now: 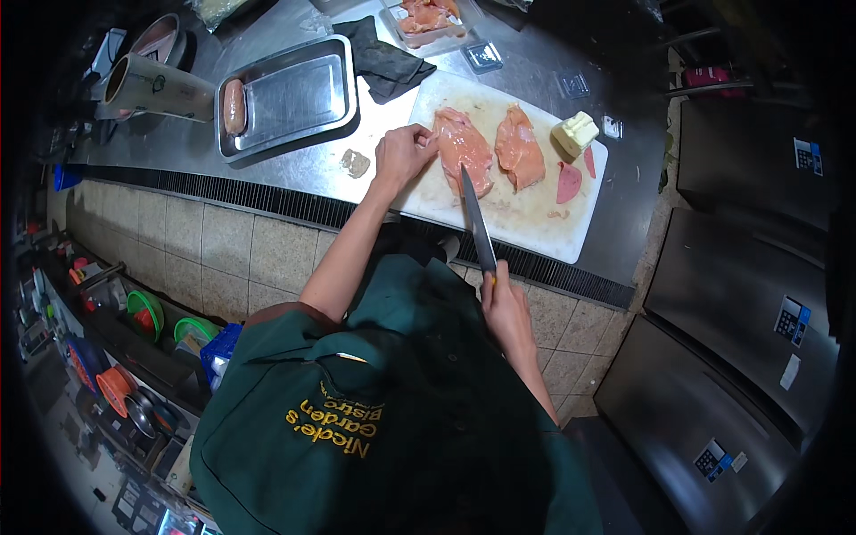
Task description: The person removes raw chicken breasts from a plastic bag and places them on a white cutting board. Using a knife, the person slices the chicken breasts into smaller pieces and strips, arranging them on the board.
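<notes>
Two flattened pieces of raw meat, apparently chicken, lie side by side on a white cutting board (pixel 528 221). At the edge of the left chicken piece (pixel 461 140), the fingertips of my left hand (pixel 403 155) are pinched together. My right hand (pixel 506 309) grips the handle of a kitchen knife (pixel 479 227), whose tip rests on or just over the lower part of that same piece. The right chicken piece (pixel 519 148) lies flat, untouched by either hand. Beside it are a pale yellow block (pixel 576 134), perhaps butter or cheese, and a pink slice of meat (pixel 569 182).
A steel tray (pixel 294 93) holds a rolled, sausage-shaped piece (pixel 234 107). Behind the board are a dark cloth (pixel 384 60) and a plastic container (pixel 461 33) of raw meat. A large plastic jug (pixel 160 87) lies at left. Steel refrigerator doors (pixel 729 267) stand at right.
</notes>
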A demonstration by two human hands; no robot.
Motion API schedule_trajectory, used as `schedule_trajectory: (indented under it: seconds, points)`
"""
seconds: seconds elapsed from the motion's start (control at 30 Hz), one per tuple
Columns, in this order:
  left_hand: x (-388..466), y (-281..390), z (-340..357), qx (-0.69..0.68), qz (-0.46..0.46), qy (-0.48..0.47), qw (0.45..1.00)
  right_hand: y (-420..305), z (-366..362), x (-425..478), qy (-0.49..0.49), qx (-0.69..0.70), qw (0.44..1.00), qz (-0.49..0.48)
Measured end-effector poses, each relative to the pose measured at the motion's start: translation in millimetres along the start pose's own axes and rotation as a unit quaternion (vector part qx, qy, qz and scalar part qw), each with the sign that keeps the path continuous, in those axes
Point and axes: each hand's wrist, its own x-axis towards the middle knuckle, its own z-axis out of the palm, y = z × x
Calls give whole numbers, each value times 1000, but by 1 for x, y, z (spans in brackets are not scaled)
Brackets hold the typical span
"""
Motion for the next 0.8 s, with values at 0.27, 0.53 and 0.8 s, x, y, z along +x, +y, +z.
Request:
schedule_trajectory:
  seconds: [0.27, 0.53, 0.8]
  points:
    - [8, -7, -2, 3, 35, -6, 999, -41, 38, 110, 99, -24, 991, -86]
    - [9, -13, -7, -1, 50, -56, 997, -65, 47, 139, 157, 2, 982, -108]
    - [16, -14, -14, -5, 88, -92, 992, -79, 66, 170, 163, -9, 979, -120]
